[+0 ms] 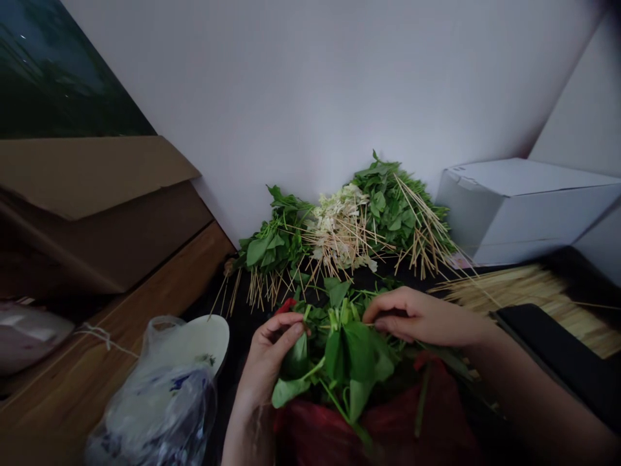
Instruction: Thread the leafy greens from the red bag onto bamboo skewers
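Note:
A bunch of leafy green stems (342, 353) lies over a red plastic bag (369, 427) in front of me. My left hand (274, 356) pinches a stem at the bunch's left side. My right hand (412, 317) comes in from the right, its thumb and fingers closed on a thin stem at the top of the bunch. Behind them lie several bundles of greens and pale flower clusters (339, 226), with many thin wooden skewers (417, 243) stuck through them.
A loose layer of bamboo skewers (524, 291) and a black flat object (557, 356) lie at right, below a white box (524, 207). At left are a plastic bag (160, 401) over a white bowl, a cardboard box (97, 207) and a wooden surface (63, 395).

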Motion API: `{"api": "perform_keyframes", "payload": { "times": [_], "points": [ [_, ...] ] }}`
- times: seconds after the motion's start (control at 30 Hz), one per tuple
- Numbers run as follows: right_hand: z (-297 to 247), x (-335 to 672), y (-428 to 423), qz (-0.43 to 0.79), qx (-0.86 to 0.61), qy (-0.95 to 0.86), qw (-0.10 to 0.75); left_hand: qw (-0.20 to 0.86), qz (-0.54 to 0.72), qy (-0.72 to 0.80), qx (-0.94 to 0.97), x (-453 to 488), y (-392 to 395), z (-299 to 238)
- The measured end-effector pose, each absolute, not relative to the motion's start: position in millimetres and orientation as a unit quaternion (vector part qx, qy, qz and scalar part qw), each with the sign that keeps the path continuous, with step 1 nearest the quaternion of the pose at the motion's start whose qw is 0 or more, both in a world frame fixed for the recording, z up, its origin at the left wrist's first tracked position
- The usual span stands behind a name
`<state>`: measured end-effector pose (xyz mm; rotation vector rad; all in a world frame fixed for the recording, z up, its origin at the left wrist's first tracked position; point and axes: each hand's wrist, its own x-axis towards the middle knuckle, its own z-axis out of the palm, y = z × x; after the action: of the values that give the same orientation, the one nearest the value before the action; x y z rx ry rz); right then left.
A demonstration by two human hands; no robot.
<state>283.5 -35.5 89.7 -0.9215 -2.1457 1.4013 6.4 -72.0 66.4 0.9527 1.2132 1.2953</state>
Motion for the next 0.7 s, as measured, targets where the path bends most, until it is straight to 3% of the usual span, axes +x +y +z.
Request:
{"api": "perform_keyframes", "payload": {
  "times": [0.57,0.7],
  "points": [
    [86,271,-40,0.459,-0.343,-0.780,0.253,0.565,0.491,0.514,0.419,13,-82,68],
    [91,273,-42,0.488,-0.325,-0.779,0.223,0.479,0.532,0.545,0.437,7,-75,62]
  ]
}}
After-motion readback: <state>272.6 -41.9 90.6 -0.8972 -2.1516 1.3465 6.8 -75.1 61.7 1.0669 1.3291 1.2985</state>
